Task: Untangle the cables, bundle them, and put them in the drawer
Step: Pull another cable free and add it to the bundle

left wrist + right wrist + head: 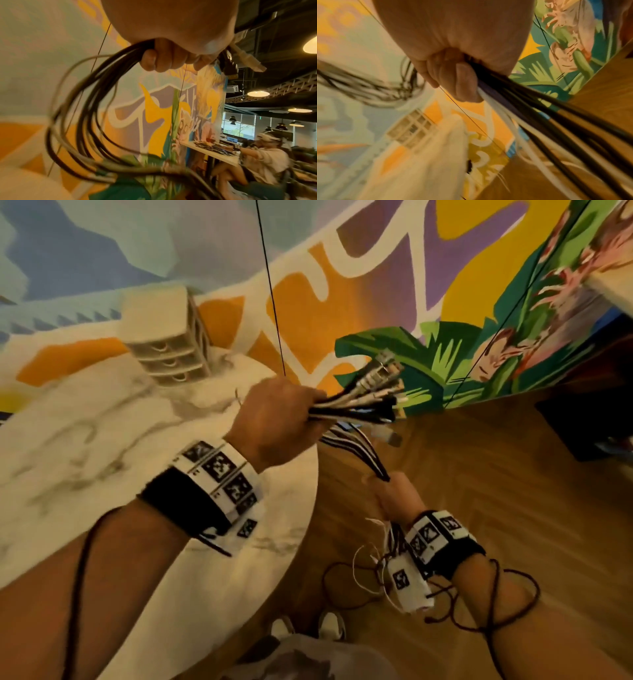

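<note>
My left hand (274,422) grips a bundle of black and white cables (356,402) above the table's right edge. Their connectors (383,371) fan out to the right of the fist. Below it, the cables run down into my right hand (394,494), which grips them over the floor. In the left wrist view the fingers (164,59) curl round the cables (96,94), which hang in a blurred loop, with the connectors (247,60) at the right. The right wrist view shows fingers (453,75) wrapped round black and white strands (539,108). A small white drawer unit (164,337) stands at the table's far side, drawers closed.
The round marble table (85,422) fills the left, with wooden floor (479,508) to its right. A painted mural wall stands behind. A thin black wire (270,289) hangs down near my left hand. Another person (264,152) sits at a counter farther off.
</note>
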`<action>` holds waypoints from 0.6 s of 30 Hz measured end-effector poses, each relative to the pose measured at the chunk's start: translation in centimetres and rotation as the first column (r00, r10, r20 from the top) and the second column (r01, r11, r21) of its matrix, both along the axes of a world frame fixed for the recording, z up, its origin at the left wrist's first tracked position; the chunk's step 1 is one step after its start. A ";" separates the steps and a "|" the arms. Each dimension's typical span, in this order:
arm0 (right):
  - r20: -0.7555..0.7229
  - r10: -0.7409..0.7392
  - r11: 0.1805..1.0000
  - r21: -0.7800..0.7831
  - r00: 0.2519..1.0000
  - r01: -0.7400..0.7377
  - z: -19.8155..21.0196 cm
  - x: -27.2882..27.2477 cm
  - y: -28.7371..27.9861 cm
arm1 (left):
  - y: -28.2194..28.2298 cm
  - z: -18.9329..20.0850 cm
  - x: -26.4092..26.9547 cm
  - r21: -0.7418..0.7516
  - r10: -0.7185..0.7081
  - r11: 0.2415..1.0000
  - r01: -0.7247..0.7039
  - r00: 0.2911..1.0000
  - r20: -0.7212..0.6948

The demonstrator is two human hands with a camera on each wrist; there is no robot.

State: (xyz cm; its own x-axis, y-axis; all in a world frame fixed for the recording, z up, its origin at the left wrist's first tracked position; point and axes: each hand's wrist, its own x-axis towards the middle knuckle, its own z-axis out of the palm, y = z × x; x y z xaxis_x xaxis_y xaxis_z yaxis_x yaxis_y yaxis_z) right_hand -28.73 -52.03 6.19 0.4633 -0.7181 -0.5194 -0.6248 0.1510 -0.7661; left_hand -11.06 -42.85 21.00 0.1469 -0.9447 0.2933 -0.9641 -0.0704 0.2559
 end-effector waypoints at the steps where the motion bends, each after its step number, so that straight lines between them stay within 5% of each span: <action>1: 0.057 -0.004 1.000 -0.014 0.998 0.005 1.1 0.5 0.2 | 0.1 -1.1 -0.7 0.087 0.001 0.996 -0.001 1.000 0.000; 6: 0.271 0.039 0.999 -0.028 0.962 -0.033 5.7 2.1 0.9 | -0.2 -4.6 -2.3 0.219 0.123 0.972 -0.081 0.975 -0.186; 9: 0.328 0.102 0.995 -0.016 0.939 -0.102 7.6 2.8 1.2 | -1.0 -4.4 -2.6 0.261 0.247 0.960 -0.101 0.745 -0.620; 12: 0.331 0.208 0.976 -0.132 0.921 -0.173 8.8 3.6 1.3 | -1.8 -2.9 -3.1 0.235 0.271 0.962 -0.136 0.535 -0.800; 14: 0.378 0.213 0.974 -0.152 0.901 -0.167 9.3 3.9 1.7 | -2.2 -2.1 -3.1 0.182 0.246 0.968 -0.172 0.524 -0.816; 18: 0.524 0.156 0.988 -0.082 0.838 -0.132 8.7 4.0 3.4 | -2.2 -0.5 -3.4 0.048 0.173 0.977 -0.206 0.652 -0.738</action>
